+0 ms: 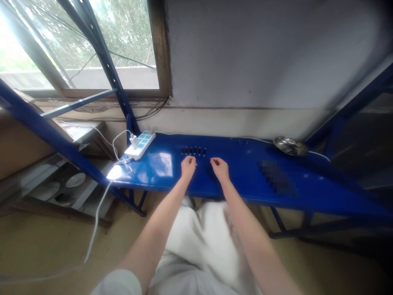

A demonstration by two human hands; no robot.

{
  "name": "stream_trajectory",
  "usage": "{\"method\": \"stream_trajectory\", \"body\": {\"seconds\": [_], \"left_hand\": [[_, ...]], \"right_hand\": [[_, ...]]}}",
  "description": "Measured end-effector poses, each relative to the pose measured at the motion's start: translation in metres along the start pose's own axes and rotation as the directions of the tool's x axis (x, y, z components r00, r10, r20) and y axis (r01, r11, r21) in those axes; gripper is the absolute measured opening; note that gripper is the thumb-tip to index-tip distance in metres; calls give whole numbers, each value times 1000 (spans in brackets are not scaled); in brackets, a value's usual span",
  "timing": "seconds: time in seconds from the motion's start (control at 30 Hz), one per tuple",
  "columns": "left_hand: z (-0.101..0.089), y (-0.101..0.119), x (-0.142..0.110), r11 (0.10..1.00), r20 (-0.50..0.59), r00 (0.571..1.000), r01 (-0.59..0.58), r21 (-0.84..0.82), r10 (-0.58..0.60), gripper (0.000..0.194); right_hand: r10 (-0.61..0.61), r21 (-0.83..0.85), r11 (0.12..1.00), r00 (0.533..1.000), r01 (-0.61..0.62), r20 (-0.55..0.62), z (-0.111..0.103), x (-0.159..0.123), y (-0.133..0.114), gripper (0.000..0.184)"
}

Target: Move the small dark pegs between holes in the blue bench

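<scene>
Several small black pieces with pale ends, too small to name, stand or lie in a row on the blue table; one black piece [195, 150] is near the middle of the row. Just in front of the row is my left hand [188, 168], its fingers curled into a pinch. My right hand [220, 168] hovers over the table to the right of the row, with thumb and fingertips drawn together. Whatever either pinch may hold is too small or hidden to make out. A gap separates the two hands.
A white power strip [141, 145] with a plugged-in charger and cables sits at the table's left end. At the back right is a shiny metal dish [290, 146]. A pixelated dark object [276, 177] lies right of my hands. Blue frame posts [106, 61] rise at the left.
</scene>
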State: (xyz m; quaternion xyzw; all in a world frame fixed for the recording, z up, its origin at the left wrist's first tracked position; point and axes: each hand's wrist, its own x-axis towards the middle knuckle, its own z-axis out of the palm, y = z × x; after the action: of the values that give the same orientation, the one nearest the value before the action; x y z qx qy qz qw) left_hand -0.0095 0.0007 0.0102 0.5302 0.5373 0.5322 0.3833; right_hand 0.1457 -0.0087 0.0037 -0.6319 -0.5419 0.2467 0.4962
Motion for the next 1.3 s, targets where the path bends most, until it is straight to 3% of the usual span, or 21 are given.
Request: {"method": "stream_trajectory", "body": {"seconds": [0.13, 0.3, 0.5, 0.77, 0.93, 1.07, 1.17, 1.3], "left_hand": [[1, -3, 1, 1000, -11, 1000, -20, 1, 20, 20], [1, -2, 1, 1000, -4, 1000, -29, 3, 29, 20], [0, 0, 0, 1000, -15, 1000, 10, -13, -10, 20], [0, 0, -1, 1000, -16, 1000, -4, -17, 4, 20], [-1, 2, -1, 1000, -6, 1000, 7, -17, -7, 19], [-1, 2, -2, 1000, -2, 1000, -10, 22, 10, 21], [0, 4, -4, 988, 17, 994, -105, 110, 104, 23], [4, 10, -11, 936, 68, 958, -286, 203, 278, 34]], "right_hand": [[-30, -160, 986, 998, 38, 48, 9, 11, -3, 23], [-53, -421, 905, 998, 60, 27, 26, 30, -4, 24], [3, -464, 886, 1000, 6, 20, 40, 47, -4, 27], [-11, -513, 858, 999, 25, 30, 47, 45, -9, 26], [2, -504, 863, 1000, 7, 17, 45, 43, -13, 21], [9, -402, 916, 1000, -4, 11, 40, 39, -14, 18], [-19, -244, 970, 1000, 22, 16, 30, 31, -13, 19], [-207, -161, 965, 978, 205, 8, 17, 14, -11, 24]]}}
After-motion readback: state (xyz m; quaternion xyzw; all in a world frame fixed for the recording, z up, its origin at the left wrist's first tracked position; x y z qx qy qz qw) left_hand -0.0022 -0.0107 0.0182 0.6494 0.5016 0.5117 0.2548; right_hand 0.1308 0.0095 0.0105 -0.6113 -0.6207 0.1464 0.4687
